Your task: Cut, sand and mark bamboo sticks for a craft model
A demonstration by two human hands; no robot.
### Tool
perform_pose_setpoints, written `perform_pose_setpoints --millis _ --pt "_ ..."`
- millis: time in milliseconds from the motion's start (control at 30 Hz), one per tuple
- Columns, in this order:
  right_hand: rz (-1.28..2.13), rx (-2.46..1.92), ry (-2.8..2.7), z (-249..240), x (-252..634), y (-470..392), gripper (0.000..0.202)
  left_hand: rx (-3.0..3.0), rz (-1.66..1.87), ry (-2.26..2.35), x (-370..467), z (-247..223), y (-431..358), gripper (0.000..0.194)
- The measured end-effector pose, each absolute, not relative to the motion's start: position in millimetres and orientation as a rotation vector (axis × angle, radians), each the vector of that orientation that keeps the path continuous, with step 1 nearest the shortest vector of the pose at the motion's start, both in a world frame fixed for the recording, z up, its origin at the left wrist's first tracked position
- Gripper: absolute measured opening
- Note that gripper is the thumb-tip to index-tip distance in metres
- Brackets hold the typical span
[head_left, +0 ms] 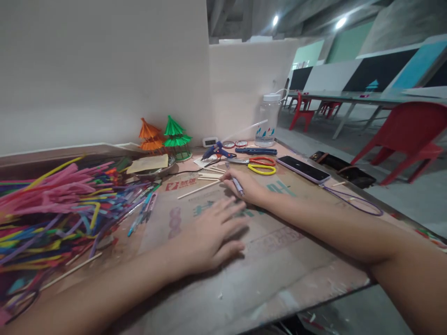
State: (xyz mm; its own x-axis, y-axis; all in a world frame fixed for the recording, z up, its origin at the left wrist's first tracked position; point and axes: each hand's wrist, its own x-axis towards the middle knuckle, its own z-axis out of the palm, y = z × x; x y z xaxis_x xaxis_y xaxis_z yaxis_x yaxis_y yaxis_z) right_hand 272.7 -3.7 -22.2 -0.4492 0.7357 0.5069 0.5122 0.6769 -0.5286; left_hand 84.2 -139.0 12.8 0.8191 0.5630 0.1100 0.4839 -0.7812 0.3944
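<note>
My left hand (213, 232) is palm down over the printed cardboard (268, 260), its fingers spread and holding nothing. Farther forward, my right hand (244, 186) has its fingers bent round a pale pen (238, 186). The right fingertips are at the end of a thin wooden stick (198, 190). Several short sticks (209, 177) lie just beyond. Behind them are a blue glue gun (217, 151) and scissors (261, 165) with red and yellow handles.
Colourful pipe cleaners (59, 200) cover the left side. Orange (151, 135) and green (177, 138) paper towers stand by the wall. A clear bottle (268, 121) and a phone (303, 169) with a purple cord are at the right. Red chairs (408, 135) stand beyond.
</note>
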Motion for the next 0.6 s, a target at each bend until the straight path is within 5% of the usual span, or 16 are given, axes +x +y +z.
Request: perform_pose_setpoints --millis 67,200,333,467,600 --pt "0.386 -0.956 -2.168 -23 272 -4 0.012 2.663 0.243 0.841 91 10 -141 0.068" --pt "0.378 -0.965 -2.169 -23 273 -3 0.012 2.337 0.135 0.085 104 13 -150 0.042" --pt "0.378 -0.962 -2.147 -22 274 -3 0.013 2.384 0.383 0.6 102 19 -149 0.053" --pt "0.383 -0.966 -2.153 -23 273 -5 0.013 2.347 0.127 0.387 83 24 -136 0.033" --pt "0.37 -0.951 -2.166 -21 276 -3 0.01 2.642 0.681 1.155 51 22 -93 0.025"
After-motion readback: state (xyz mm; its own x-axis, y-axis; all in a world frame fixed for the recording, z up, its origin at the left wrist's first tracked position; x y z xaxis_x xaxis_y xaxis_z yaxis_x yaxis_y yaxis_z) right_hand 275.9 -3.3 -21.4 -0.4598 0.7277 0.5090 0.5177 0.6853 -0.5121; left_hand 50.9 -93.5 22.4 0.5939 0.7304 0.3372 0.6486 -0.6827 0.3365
